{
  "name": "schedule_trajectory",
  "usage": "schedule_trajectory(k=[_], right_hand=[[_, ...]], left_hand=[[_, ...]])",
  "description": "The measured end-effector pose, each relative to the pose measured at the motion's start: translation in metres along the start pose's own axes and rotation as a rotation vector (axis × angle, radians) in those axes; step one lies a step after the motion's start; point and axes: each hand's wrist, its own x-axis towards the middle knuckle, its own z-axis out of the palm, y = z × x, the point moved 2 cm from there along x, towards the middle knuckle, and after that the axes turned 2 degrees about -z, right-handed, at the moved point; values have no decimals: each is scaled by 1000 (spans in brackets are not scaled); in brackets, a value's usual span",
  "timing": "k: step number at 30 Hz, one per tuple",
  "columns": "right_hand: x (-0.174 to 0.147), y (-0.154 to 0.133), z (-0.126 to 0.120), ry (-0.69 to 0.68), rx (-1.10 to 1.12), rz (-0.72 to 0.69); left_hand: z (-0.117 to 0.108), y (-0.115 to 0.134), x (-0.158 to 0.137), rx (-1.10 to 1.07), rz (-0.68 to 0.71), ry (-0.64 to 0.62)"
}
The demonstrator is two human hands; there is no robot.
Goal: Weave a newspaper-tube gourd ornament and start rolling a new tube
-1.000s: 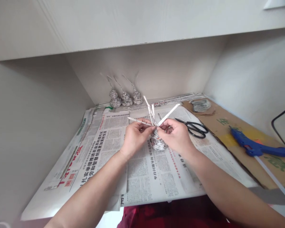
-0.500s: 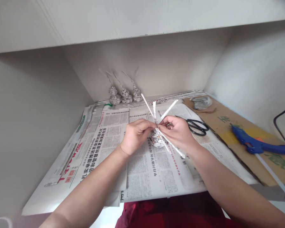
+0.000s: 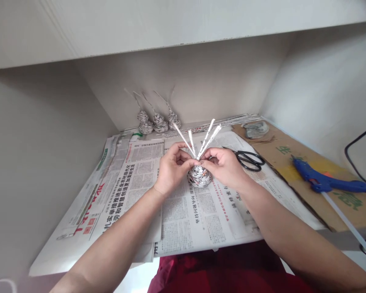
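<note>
A small round ball woven from rolled newspaper strips point(image 3: 200, 177) rests on the spread newspaper, with several white paper strips point(image 3: 208, 138) fanning upward from its top. My left hand point(image 3: 175, 166) pinches the base of the strips from the left, thumb and fingers pressed together. From the right, my right hand point(image 3: 225, 165) grips the same spot, its thumb and bent forefinger on the strips just above the ball. The thumbs nearly meet there and hide part of the weave.
Three finished-looking woven gourds point(image 3: 160, 123) stand by the back wall beside long thin paper rods point(image 3: 225, 121). Black-handled scissors point(image 3: 250, 160) lie right of my right hand. A blue glue gun point(image 3: 326, 179) and a grey cloth point(image 3: 255, 129) rest on cardboard point(image 3: 295, 162). Newspaper point(image 3: 183, 219) covers the table.
The strips that pointed down to the lower right now stand upward with the others. Both hands remain at the top of the woven ball, uncovering more of its front.
</note>
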Motion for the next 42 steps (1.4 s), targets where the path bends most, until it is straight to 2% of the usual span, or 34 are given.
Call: schedule_trajectory(k=[8, 14, 20, 24, 27, 31, 34, 38, 42], right_hand=[[-1, -2, -4, -59, -58, -16], [-3, -9, 3, 28, -153, -9], [-3, -6, 6, 58, -48, 4], [-5, -6, 9, 130, -61, -13], [-7, -7, 10, 181, -132, -62], [-9, -12, 9, 252, -328, -207], [-11, -16, 8, 286, -391, -243], [-11, -18, 8, 299, -360, -194], [-10, -13, 8, 301, -275, -68]], left_hand=[[-1, 5, -1, -15, 10, 18], [0, 8, -2, -70, -45, -3], [-2, 6, -1, -40, -110, -24], [-2, 5, -1, -46, -126, -39], [-1, 5, -1, -56, -128, -24], [1, 7, -3, -47, -119, -34], [1, 8, -5, -13, -102, -44], [1, 8, -8, 46, -85, -37], [2, 6, -7, 28, -99, -18]])
